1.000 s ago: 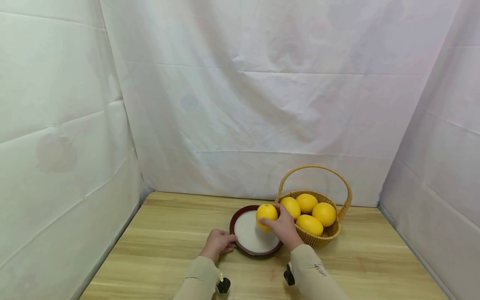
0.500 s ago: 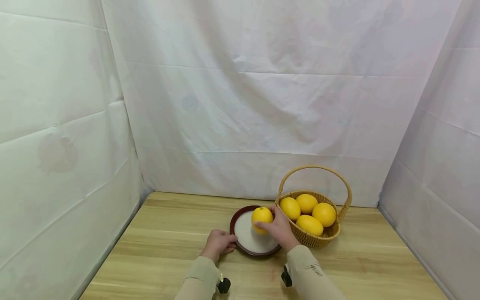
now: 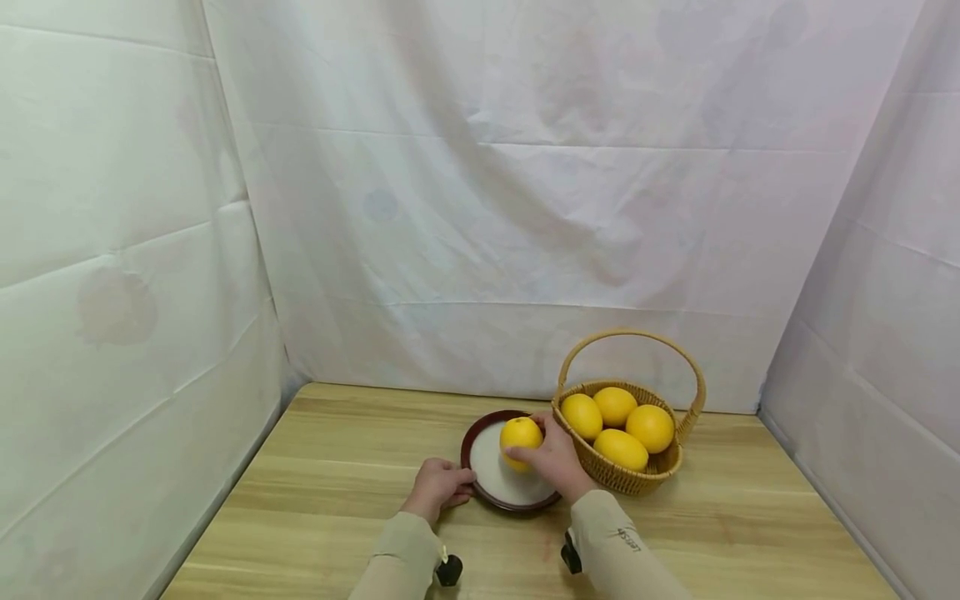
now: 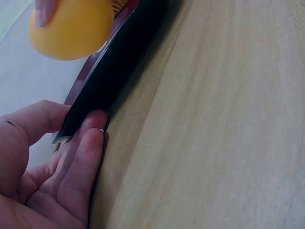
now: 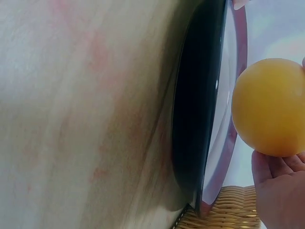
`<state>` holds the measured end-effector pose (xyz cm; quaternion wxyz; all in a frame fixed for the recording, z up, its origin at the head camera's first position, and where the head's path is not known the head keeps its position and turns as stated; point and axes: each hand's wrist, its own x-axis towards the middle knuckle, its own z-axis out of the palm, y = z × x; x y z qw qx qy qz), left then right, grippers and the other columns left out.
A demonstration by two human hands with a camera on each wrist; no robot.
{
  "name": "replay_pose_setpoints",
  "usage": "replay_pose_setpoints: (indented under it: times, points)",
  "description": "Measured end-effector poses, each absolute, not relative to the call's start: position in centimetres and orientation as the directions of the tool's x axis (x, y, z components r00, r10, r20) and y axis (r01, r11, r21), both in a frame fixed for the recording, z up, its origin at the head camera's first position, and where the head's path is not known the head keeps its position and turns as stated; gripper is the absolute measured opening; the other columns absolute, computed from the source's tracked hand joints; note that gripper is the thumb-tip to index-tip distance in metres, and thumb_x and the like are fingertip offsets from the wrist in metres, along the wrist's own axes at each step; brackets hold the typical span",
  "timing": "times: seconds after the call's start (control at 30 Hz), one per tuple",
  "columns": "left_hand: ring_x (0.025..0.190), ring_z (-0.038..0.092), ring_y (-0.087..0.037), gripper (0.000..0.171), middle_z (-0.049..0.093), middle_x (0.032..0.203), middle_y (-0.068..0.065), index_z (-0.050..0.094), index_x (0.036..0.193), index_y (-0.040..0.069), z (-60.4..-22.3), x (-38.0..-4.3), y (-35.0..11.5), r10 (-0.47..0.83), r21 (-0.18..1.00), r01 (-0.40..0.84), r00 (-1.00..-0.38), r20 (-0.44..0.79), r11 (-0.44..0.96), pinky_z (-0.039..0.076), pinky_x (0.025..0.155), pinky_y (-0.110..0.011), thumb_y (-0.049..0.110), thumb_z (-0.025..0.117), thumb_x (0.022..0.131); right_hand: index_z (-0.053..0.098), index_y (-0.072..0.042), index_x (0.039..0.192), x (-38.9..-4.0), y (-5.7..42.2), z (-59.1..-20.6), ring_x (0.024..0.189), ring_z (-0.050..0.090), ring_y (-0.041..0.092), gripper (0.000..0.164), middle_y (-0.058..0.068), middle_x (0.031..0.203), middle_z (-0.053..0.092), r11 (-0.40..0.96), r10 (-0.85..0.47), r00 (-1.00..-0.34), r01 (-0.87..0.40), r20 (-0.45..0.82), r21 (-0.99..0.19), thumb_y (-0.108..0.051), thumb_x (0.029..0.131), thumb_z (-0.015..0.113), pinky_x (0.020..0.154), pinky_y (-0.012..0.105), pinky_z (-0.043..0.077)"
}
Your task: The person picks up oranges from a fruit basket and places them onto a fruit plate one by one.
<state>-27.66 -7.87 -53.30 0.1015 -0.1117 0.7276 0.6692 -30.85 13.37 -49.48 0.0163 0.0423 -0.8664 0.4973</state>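
Note:
My right hand (image 3: pixel 561 460) grips an orange (image 3: pixel 520 437) between thumb and fingers, over the middle of a plate. The right wrist view has this orange (image 5: pixel 269 107) close above the plate's rim, with fingers (image 5: pixel 281 171) around its side. The plate (image 3: pixel 487 467) is round, white inside with a dark red-brown rim. At its left edge my left hand (image 3: pixel 438 485) pinches the rim. In the left wrist view the thumb lies on the rim's upper side and fingertips sit under the dark underside of the plate (image 4: pixel 114 71).
A wicker basket (image 3: pixel 626 481) with a tall arched handle stands right of the plate, close to my right hand. Several more oranges (image 3: pixel 621 450) lie in it. The wooden table (image 3: pixel 337 467) has white cloth walls (image 3: pixel 420 250) behind and on both sides.
My right hand has moved left and slightly down with the orange, away from the basket and further over the plate. The left hand stays at the rim.

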Motion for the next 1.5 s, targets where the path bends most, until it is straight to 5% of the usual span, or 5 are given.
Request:
replay_pose_setpoints:
  times: [1.17, 1.5]
  points:
    - [0.065, 0.066, -0.011, 0.020, 0.072, 0.078, -0.008, 0.070, 0.099, -0.009, -53.1, -27.5, -8.1, -0.013, 0.954, -0.286, -0.958, -0.286, 0.094, 0.062, 0.065, -0.026, 0.008, 0.073, 0.089, 0.049, -0.012, 0.133, -30.8, 11.8, -50.2, 0.108, 0.060, 0.024, 0.071, 0.012, 0.132, 0.058, 0.518, -0.116, -0.993, -0.092, 0.037, -0.850, -0.033, 0.076, 0.087, 0.089, 0.043, 0.055]
    - [0.066, 0.067, -0.011, 0.018, 0.072, 0.080, -0.008, 0.070, 0.098, -0.009, -53.1, -27.4, -8.1, -0.009, 0.955, -0.281, -0.960, -0.282, 0.096, 0.062, 0.065, -0.026, 0.008, 0.071, 0.090, 0.045, -0.011, 0.135, -30.4, 11.0, -50.1, 0.115, 0.058, 0.026, 0.072, 0.015, 0.136, 0.055, 0.493, -0.166, -0.984, -0.139, 0.064, -0.859, -0.032, 0.079, 0.086, 0.097, 0.046, 0.052]
